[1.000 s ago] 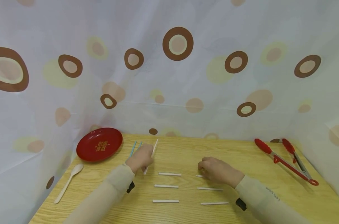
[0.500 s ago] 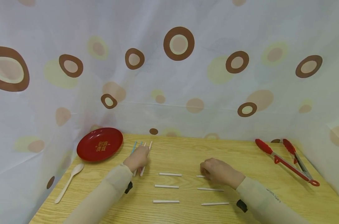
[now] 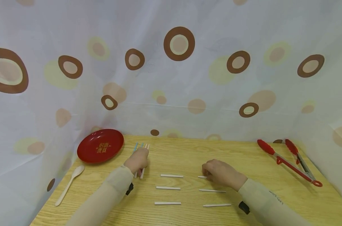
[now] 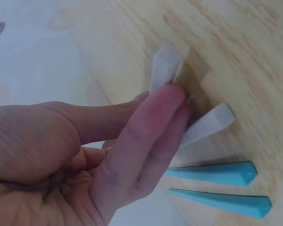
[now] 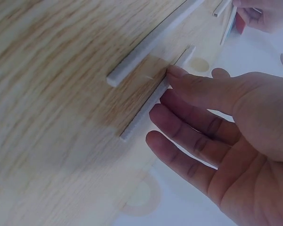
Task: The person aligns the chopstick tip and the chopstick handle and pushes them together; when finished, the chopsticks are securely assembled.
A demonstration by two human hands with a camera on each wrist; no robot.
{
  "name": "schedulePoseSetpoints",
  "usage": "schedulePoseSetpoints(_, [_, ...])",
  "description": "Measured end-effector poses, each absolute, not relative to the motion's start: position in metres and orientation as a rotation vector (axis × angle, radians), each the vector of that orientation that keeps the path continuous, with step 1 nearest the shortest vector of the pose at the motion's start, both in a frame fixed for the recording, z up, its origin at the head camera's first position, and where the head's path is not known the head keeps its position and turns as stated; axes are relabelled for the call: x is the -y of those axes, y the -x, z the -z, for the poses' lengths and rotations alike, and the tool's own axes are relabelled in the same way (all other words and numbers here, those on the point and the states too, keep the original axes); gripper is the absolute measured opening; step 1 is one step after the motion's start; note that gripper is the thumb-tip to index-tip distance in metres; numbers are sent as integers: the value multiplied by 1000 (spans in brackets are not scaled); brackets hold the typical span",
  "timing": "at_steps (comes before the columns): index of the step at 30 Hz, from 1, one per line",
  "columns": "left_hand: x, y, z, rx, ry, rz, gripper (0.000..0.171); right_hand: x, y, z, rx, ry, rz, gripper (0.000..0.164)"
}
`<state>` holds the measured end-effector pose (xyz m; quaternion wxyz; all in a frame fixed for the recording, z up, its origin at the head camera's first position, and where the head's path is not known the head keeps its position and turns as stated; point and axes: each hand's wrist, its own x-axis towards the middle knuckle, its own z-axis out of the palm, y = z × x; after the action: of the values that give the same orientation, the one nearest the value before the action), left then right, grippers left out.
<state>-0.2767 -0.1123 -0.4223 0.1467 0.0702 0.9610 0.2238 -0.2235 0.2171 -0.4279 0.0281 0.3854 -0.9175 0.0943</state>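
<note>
My left hand (image 3: 138, 160) pinches a white chopstick (image 4: 165, 66) between thumb and fingertips, its thick end showing past them. Another white chopstick (image 4: 212, 122) lies close by on the wood, partly behind the fingers. Beside it are two turquoise chopsticks, an upper one (image 4: 226, 173) and a lower one (image 4: 236, 203). To the right, my right hand (image 3: 221, 172) pinches a short white stick (image 5: 141, 113) with thumb and index finger, low at the tabletop. A parallel white stick (image 5: 151, 44) lies next to it. The hand hides most of the pinched stick in the head view.
Several short white sticks lie in two columns, such as a left one (image 3: 168, 188) and a right one (image 3: 217, 205). A red plate (image 3: 89, 147) sits back left, with a pale spoon (image 3: 65, 191) before it. Red-tipped tongs (image 3: 290, 169) lie spread at the right. A patterned curtain (image 3: 204, 78) surrounds the table.
My left hand has brought the white chopstick leftward, close alongside the other white chopstick and straighter in line with it. My right hand has stayed nearly still at its stick.
</note>
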Motion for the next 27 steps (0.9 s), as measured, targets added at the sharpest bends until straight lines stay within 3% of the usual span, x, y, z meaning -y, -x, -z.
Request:
schedulePoseSetpoints(16, [113, 276, 421, -2768, -141, -695, 14, -219, 225, 431, 2785, -1198, -271, 22])
schedulePoseSetpoints(20, [112, 271, 419, -2852, -235, -665, 28, -218, 224, 431, 2788, -1193, -265, 22])
schedulePoseSetpoints(27, [98, 261, 409, -3006, -484, -566, 18, -217, 225, 432, 2829, -1165, -245, 21])
